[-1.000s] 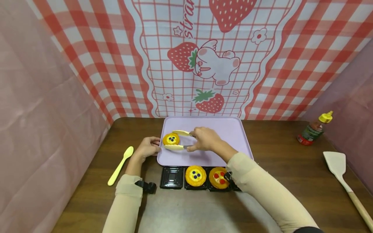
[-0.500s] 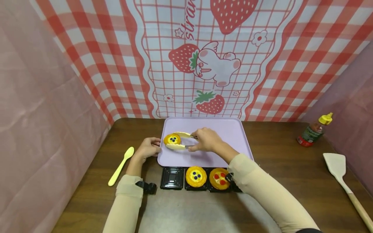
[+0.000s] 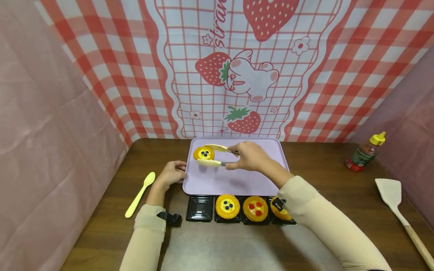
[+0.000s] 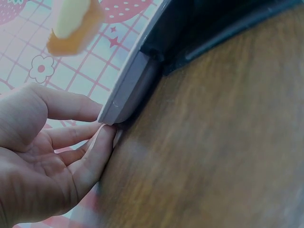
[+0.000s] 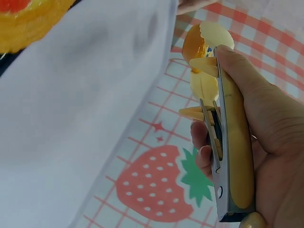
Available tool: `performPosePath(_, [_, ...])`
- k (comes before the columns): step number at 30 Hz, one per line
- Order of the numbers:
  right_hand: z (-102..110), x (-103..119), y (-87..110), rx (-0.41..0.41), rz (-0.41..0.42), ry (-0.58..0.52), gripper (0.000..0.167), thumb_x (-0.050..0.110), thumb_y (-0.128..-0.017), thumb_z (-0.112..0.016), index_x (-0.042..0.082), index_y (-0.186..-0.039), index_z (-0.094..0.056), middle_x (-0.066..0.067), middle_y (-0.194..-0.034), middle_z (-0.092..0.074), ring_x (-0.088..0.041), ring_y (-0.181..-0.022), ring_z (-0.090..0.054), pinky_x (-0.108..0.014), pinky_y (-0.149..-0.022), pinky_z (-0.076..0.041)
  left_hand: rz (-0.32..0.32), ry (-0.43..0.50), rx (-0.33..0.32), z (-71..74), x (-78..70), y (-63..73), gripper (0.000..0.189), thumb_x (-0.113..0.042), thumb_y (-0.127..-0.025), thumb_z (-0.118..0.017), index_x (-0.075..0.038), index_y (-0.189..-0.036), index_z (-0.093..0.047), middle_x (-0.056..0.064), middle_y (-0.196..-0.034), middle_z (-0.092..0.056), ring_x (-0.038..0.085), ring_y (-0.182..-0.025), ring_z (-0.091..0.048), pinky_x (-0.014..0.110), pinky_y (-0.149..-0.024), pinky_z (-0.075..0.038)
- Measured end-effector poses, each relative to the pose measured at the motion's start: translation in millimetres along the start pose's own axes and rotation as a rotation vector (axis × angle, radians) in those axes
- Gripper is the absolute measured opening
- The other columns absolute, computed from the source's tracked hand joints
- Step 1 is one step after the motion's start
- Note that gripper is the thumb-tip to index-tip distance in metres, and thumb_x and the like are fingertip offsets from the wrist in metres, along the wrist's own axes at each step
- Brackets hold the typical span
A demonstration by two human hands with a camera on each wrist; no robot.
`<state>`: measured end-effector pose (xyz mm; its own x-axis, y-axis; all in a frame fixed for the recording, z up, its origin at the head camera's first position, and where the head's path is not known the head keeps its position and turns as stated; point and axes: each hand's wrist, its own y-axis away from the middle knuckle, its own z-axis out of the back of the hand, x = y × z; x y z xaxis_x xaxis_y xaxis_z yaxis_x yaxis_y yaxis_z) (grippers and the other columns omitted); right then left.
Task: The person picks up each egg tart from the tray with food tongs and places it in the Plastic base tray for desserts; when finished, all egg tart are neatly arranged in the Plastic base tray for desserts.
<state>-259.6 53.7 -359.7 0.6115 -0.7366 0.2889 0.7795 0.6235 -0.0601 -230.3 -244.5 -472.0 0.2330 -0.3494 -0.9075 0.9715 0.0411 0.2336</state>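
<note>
My right hand (image 3: 252, 156) holds cream-headed tongs (image 5: 235, 147), and their heads grip a small blueberry tart (image 3: 204, 153). The tart is raised above the left part of a lilac tray (image 3: 244, 180). In the left wrist view, the tart (image 4: 78, 40) shows blurred above the tray rim. My left hand (image 3: 172, 174) pinches the tray's left edge, thumb and fingers at the rim (image 4: 116, 107). In front of the tray is a row of black square holders: a bare holder (image 3: 199, 209), then a blueberry tart (image 3: 227, 207), a red-topped tart (image 3: 255, 209) and another tart (image 3: 279, 210) partly behind my sleeve.
A pale yellow spoon (image 3: 140, 195) lies on the wooden table, left of my left arm. At the right stand a yellow-capped sauce bottle (image 3: 365, 152) and, nearer, a cream spatula (image 3: 393, 192) with a wooden handle. A checked strawberry cloth (image 3: 237, 75) hangs behind the tray.
My right hand has raised the tongs and the gripped tart off the tray, shifting slightly right and away from me. The left hand stays at the tray edge.
</note>
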Motion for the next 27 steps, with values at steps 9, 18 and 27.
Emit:
performPosePath(9, [15.7,4.0,27.0,-0.027,0.042,-0.017,0.070,0.052,-0.075,-0.082,0.008,-0.127,-0.068,-0.008,-0.107,-0.072,-0.022,-0.093,-0.067,-0.039,-0.076,-0.056,-0.007,0.010,0.004,0.2,1.7,-0.8,0.054,0.007,-0.077,-0.067,0.010,-0.129,-0.055,0.020,-0.108,-0.057,0.021,-0.084,-0.061,0.034,-0.065,-0.058])
performPosePath(18, [20.3,18.5,56.7,-0.048,0.193,-0.024,0.067,0.049,-0.075,-0.083,0.006,-0.124,-0.069,-0.006,-0.108,-0.073,-0.019,-0.093,-0.069,-0.038,-0.079,-0.057,-0.035,0.009,0.006,-1.1,2.1,1.2,0.054,0.009,-0.075,-0.064,0.012,-0.128,-0.054,0.021,-0.107,-0.056,0.020,-0.084,-0.060,0.035,-0.067,-0.058])
performPosePath(27, [17.0,24.6,79.0,-0.053,0.253,-0.045,0.070,0.052,-0.076,-0.081,0.005,-0.127,-0.067,-0.006,-0.116,-0.071,-0.017,-0.099,-0.069,-0.036,-0.084,-0.056,-0.044,0.004,0.000,-0.8,2.7,2.2,0.054,0.007,-0.076,-0.065,0.012,-0.129,-0.054,0.021,-0.107,-0.056,0.020,-0.083,-0.059,0.034,-0.067,-0.058])
